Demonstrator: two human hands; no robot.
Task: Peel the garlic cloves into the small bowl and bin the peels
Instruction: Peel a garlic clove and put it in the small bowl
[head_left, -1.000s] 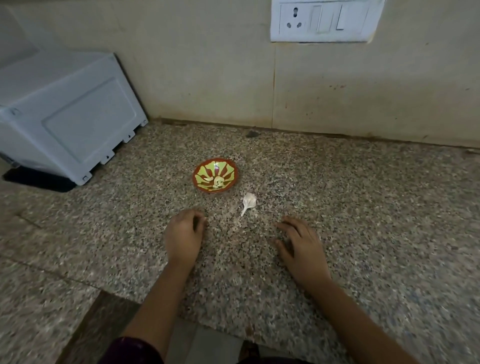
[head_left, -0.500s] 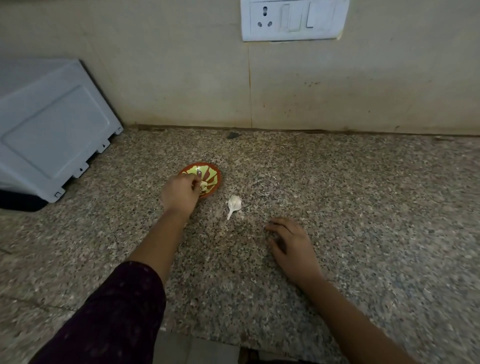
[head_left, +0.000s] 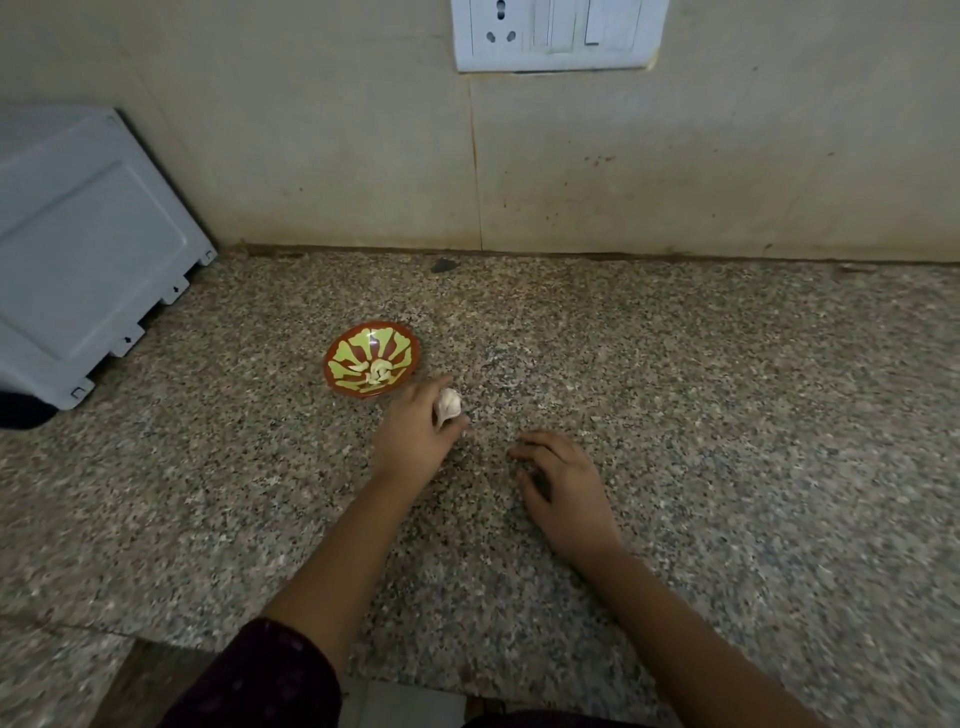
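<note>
A: While the left hand (head_left: 415, 436) pinches the garlic piece (head_left: 450, 402) just beside the small bowl (head_left: 372, 358), what's risky?
B: A thin grip could drop it; the right hand (head_left: 566, 488) rests relaxed and empty on the tabletop (head_left: 727, 415).

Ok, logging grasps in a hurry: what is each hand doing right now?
Left hand: pinching the white garlic piece.
Right hand: open, resting on the granite counter, holding nothing.

Home kitchen: granite counter (head_left: 675, 415), wall socket (head_left: 556, 34)
</note>
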